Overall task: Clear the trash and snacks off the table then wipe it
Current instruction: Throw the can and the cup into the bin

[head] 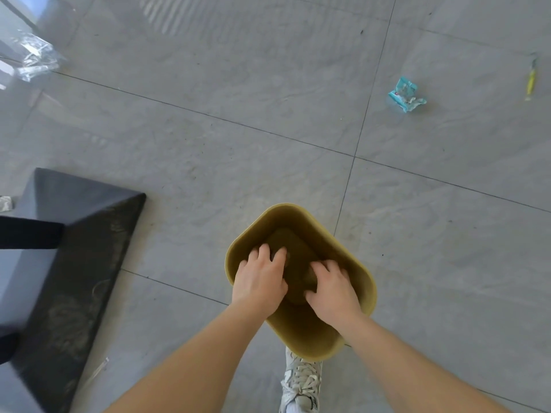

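As the olive bin (pixel 310 222) sits at lower centre, my left hand (pixel 259 281) and right hand (pixel 332 289) each grip its near rim with curled fingers, likely the surest hold on a light, stiff, slick shell.

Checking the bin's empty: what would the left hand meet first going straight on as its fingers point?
Likely the olive bin, its bottom or far wall; the left hand has fingers inside it. Depth unclear.
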